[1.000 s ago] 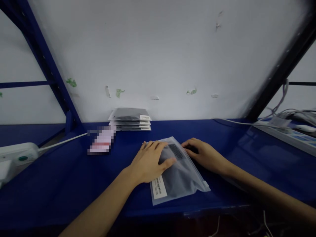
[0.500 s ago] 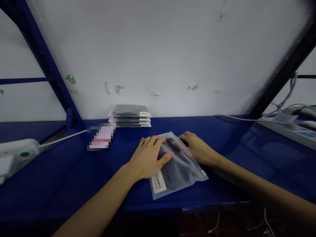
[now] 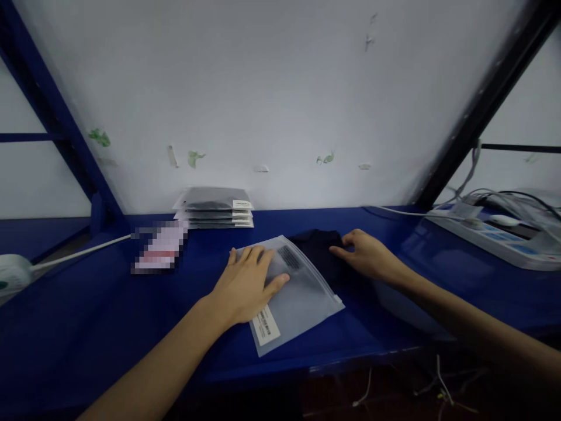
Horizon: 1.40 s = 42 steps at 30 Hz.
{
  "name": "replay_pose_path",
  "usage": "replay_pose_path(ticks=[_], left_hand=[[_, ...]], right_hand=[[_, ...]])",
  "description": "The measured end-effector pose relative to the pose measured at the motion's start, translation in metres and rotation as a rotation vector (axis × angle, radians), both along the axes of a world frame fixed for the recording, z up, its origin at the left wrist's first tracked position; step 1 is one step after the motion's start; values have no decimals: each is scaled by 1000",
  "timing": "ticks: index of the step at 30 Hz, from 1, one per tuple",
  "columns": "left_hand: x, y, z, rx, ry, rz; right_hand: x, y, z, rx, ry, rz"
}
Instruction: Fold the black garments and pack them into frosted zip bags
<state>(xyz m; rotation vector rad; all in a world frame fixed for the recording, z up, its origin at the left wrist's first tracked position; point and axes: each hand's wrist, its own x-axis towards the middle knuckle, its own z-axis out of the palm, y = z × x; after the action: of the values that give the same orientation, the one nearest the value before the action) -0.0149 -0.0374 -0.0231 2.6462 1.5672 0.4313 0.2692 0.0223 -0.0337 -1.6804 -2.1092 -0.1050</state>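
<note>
My left hand point(image 3: 245, 286) lies flat with its fingers spread, pressing a frosted zip bag point(image 3: 302, 301) against the blue tabletop. The bag carries a white barcode label point(image 3: 269, 328) near its lower left corner, and its slider edge faces right. Beyond that edge, a dark folded cloth point(image 3: 319, 248) sticks out, partly hidden beneath the bag's upper right side. Thumb and fingers of my right hand point(image 3: 366, 254) pinch the cloth at its right end.
Against the wall stands a stack of similar labelled bags point(image 3: 214, 200). A pixelated pinkish object point(image 3: 162, 248) lies in front of it. White power strips sit at the far left point(image 3: 15, 270) and right point(image 3: 504, 242), with cables around them. The blue table point(image 3: 131, 333) ends at a front edge.
My right hand has moved right, drawing the dark cloth out of the bag, which now lies flatter. My left hand stays on the bag. The view has shifted slightly right.
</note>
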Motion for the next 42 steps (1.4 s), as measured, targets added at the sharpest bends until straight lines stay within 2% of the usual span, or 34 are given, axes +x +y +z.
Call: replay_pose_path(ticks=[3, 7, 8, 10, 12, 15, 18, 20, 24, 31, 35, 38, 42], left_hand=[[0, 0, 2, 36, 33, -5], [-3, -2, 7, 93, 72, -166], [-4, -1, 9, 84, 87, -214], [-8, 0, 10, 59, 111, -260], [-11, 2, 12, 54, 104, -215], [-13, 5, 14, 72, 56, -45], [-13, 7, 17, 71, 13, 128], [-13, 7, 17, 69, -2, 192], [-14, 7, 14, 80, -1, 226], [-17, 12, 4, 144, 32, 200], [-17, 11, 6, 149, 39, 204], [-12, 5, 13, 209, -13, 113], [-6, -6, 18, 204, -75, -228]], right_hand=[[28, 14, -4, -59, -60, -111], [34, 13, -1, 102, -41, -283], [30, 9, 1, 128, -45, -289], [18, -1, 6, 97, -80, -199], [4, -11, 11, 28, -139, -16], [-14, -22, 22, -17, -212, 233], [-28, -26, 31, -58, -204, 340], [-36, -26, 33, -77, -193, 347], [-51, -25, 30, -35, -205, 276], [-75, -32, 31, 39, -314, 149], [-87, -34, 37, 12, -327, 85], [-92, -29, 43, -70, -127, 8], [-76, -17, 60, -164, 270, 20]])
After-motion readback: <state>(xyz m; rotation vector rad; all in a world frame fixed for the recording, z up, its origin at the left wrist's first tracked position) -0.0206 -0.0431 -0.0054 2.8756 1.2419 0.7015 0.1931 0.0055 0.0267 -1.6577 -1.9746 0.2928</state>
